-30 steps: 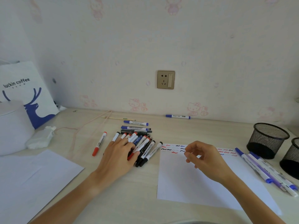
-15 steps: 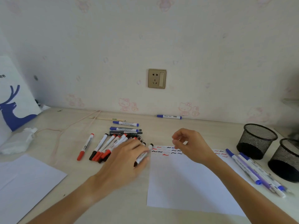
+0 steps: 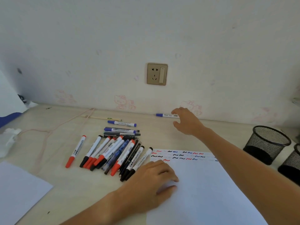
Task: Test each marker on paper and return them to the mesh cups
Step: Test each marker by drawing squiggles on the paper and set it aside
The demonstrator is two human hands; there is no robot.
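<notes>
A pile of markers (image 3: 113,151) with red, black and blue caps lies on the desk left of the test paper (image 3: 203,189), whose top edge carries red, black and blue squiggles. One blue-capped marker (image 3: 164,115) lies alone by the wall. My right hand (image 3: 186,121) is stretched out to it, fingers spread around its right end, not gripping. My left hand (image 3: 154,177) rests on the paper's left edge with fingers loosely bent. Two black mesh cups (image 3: 266,143) (image 3: 292,163) stand at the right.
A single red-capped marker (image 3: 76,151) lies left of the pile. A pink cord (image 3: 53,130) and a thin stick (image 3: 100,117) lie further back. A second white sheet (image 3: 17,192) is at front left, crumpled tissue (image 3: 8,140) at far left. A wall socket (image 3: 157,74) is above the desk.
My right hand moved from above the paper's top edge back toward the lone blue marker by the wall. My left hand slid off the marker pile onto the paper's left edge.
</notes>
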